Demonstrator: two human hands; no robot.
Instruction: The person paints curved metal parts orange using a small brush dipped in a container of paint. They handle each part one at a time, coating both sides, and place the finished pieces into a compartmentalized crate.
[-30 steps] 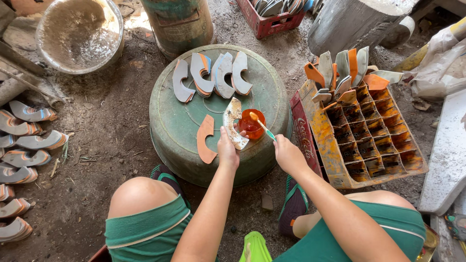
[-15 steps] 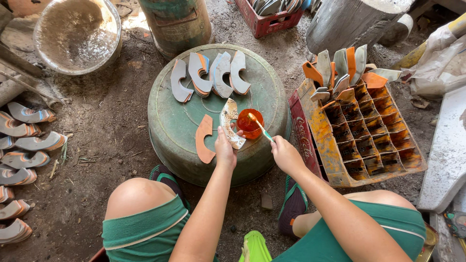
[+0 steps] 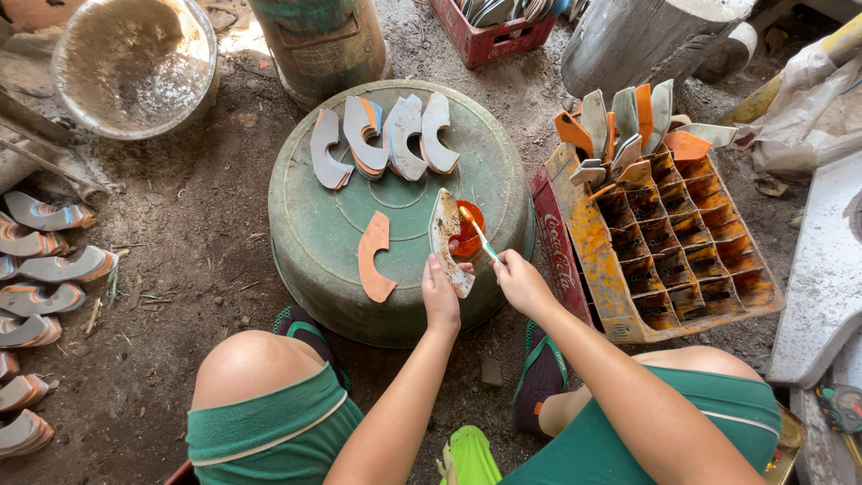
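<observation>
A person sits low on a dirt floor, seen from above, knees spread around an upturned green metal tub [image 3: 323, 224] used as a work surface. The left hand [image 3: 440, 301] has its fingers wrapped around the lower end of a curved shoe-sole piece [image 3: 446, 238], holding it tilted over the tub's top. The right hand [image 3: 519, 280] pinches a thin brush [image 3: 478, 235] between closed fingers, its tip dipped in a small cup of orange glue [image 3: 467, 232] that stands on the tub, just beside the held piece.

An orange crescent piece [image 3: 374, 256] lies flat on the tub to the left, and four grey crescent pieces [image 3: 386, 139] sit in a row at the far edge. To the right, a glue-stained yellow crate [image 3: 682, 256] holds more pieces standing in its compartments (mostly at the far end). Finished soles [image 3: 45, 269] line the ground at left.

The cup sits close to both hands; a careless brush stroke or a nudge from the held piece could likely tip it and spill glue across the tub.
</observation>
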